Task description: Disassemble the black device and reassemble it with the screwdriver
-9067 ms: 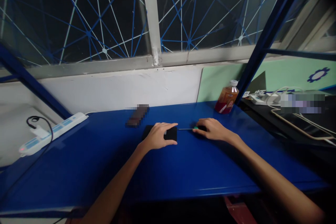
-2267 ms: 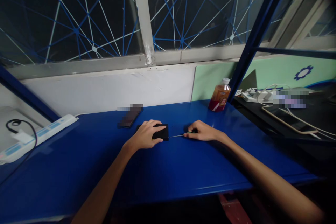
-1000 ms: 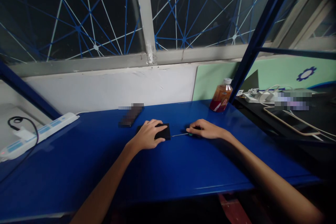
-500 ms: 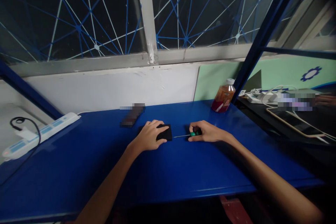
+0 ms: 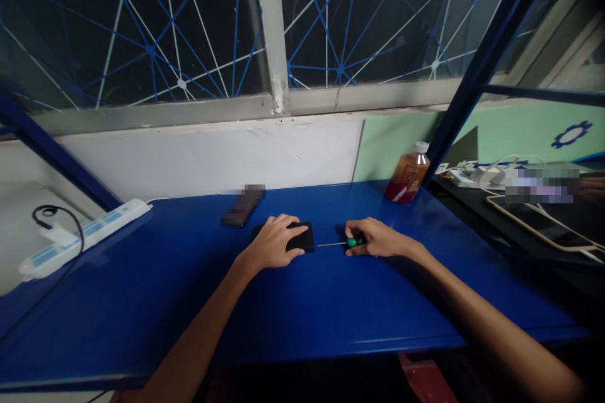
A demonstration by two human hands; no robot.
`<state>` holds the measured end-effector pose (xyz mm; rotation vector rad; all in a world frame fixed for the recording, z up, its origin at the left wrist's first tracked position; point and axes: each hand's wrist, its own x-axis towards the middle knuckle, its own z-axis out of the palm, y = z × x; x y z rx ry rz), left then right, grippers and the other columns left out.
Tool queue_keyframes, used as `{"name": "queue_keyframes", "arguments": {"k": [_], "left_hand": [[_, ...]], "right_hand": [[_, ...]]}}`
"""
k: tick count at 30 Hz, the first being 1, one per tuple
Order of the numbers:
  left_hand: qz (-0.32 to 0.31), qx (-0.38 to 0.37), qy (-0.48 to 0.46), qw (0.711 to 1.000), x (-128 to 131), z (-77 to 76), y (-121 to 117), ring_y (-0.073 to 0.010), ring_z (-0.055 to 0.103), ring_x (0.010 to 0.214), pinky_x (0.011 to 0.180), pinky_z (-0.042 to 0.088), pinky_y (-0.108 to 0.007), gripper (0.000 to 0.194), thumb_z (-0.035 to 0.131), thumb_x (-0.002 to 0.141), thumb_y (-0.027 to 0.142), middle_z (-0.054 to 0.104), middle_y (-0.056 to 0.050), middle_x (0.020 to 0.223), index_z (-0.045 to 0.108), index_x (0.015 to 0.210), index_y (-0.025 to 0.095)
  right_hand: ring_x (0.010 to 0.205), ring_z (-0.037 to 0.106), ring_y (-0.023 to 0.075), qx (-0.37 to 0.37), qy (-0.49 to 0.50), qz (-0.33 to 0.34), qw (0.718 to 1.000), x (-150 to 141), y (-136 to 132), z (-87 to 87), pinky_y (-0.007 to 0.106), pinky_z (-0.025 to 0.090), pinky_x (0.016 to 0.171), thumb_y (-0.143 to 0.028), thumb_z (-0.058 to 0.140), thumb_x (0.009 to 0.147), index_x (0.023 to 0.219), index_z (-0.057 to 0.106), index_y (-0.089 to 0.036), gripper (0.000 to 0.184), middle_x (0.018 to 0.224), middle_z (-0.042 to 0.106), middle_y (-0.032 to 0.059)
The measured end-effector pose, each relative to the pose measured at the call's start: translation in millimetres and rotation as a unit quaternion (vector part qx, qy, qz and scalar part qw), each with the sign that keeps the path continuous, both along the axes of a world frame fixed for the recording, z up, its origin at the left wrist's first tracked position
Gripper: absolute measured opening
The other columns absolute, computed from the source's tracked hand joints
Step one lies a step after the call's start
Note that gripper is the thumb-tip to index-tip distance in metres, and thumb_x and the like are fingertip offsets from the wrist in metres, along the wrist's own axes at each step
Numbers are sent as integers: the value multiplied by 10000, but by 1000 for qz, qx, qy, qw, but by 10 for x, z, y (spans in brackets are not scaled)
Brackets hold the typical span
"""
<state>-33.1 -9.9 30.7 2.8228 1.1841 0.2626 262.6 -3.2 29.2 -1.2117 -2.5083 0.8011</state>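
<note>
- The black box [image 5: 303,240] lies flat on the blue desk [image 5: 307,308].
- The left hand [image 5: 271,244] holds it, fingers on top.
- The right hand [image 5: 380,239] grips a green screwdriver [image 5: 351,242], tip at the box's side.
- If the box slides, the tip could slip and scratch it.
- The bottle [image 5: 407,177] stands behind.

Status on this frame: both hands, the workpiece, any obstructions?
Left hand pressing black box to the blue table. Right hand gripping green-handled screwdriver, shaft pointed at box's right end. Nothing between tip and box.
</note>
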Motion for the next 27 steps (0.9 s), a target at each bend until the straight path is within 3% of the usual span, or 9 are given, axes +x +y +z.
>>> {"name": "queue_keyframes", "arguments": {"k": [3,8,13,21,27], "left_hand": [[0,-1,-5,1000,0,-4,-1,-338,463,1194,934,381,-505,501,570,858,422,515,-112,1322,508,1328,260],[2,-4,-5,1000,4,-2,-2,-336,458,1202,943,377,-502,511,583,851,419,522,-117,1319,512,1329,252],[4,-3,-2,1000,2,7,-1,-329,466,1195,940,380,-489,501,583,857,429,524,-117,1322,518,1324,262],[3,-6,2,1000,-6,-12,13,-337,457,1203,938,380,-499,522,570,860,443,514,-112,1335,493,1346,268],[2,-4,0,1000,0,-1,4,-328,454,1211,944,379,-490,511,576,861,428,519,-110,1327,497,1339,268]], "right_hand": [[522,447,105,29,-13,-10,999,-13,-24,43,243,255,515,-486,722,732,797,563,-198,336,596,542,-46],[563,488,121,54,-1,3,999,44,-3,70,255,291,553,-498,532,889,879,646,-197,322,663,603,-7],[639,513,138,53,10,6,999,91,49,28,251,308,558,-537,668,774,819,672,-177,364,796,635,33],[530,444,107,48,-11,-8,999,19,-1,48,239,248,525,-484,730,725,803,566,-207,332,613,547,-52],[572,504,127,70,-13,-1,997,52,3,65,259,293,562,-482,515,905,872,646,-204,310,665,610,-5]]}}
